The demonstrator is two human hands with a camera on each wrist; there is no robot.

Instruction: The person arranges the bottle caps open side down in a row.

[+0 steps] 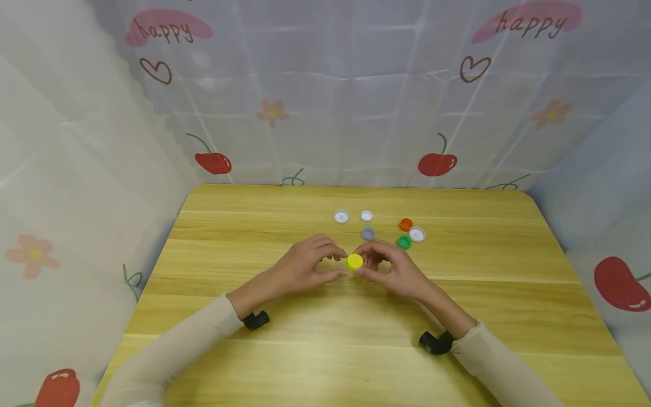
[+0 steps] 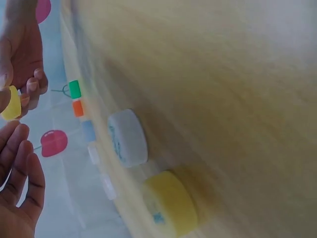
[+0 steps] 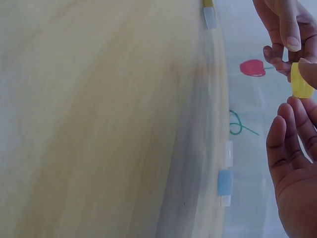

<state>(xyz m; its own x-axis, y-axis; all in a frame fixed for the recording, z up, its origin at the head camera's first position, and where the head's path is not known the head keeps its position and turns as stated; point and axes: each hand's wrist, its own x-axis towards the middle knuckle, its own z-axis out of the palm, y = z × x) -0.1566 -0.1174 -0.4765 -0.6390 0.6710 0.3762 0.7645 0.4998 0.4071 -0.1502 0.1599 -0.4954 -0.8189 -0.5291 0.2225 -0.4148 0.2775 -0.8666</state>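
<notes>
A small yellow cap is raised between the two hands over the middle of the table. My right hand pinches it between thumb and fingers, as the right wrist view shows at the cap. From the other side my left hand comes close, its loosely bent fingers and thumb right at the cap's edge. In the left wrist view the left fingers are spread below the cap. Beneath that hand, a white cap and a larger-looking yellow cap rest on the wooden table.
Farther back lie two white caps, a pale blue cap, an orange cap, a green cap and a clear-rimmed white cap. A printed curtain encloses the table. Black wrist cameras hang below both wrists.
</notes>
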